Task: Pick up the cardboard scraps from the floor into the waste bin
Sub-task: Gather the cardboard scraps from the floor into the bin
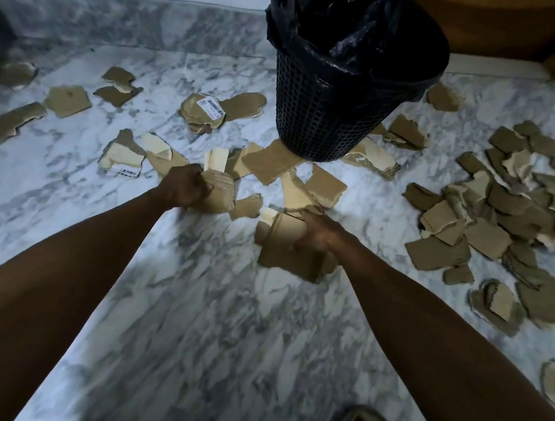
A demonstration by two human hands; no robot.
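1. The floor [201,318] carries many scraps; the biggest heap [491,226] lies right, the rest far and left.
2. The bin [331,117] stands far, centre, lined and upright; carry each handful over its mouth before letting go.
3. The right hand [316,236] grips a stack [287,242].
4. The left hand [185,187] has its fingers closed round a wad [219,192]; squeeze firmly so none slips.

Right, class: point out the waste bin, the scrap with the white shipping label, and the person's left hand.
waste bin [324,117], head view, mesh side wall.
scrap with the white shipping label [207,110], head view, on the label.
left hand [186,185], head view, back of the hand.
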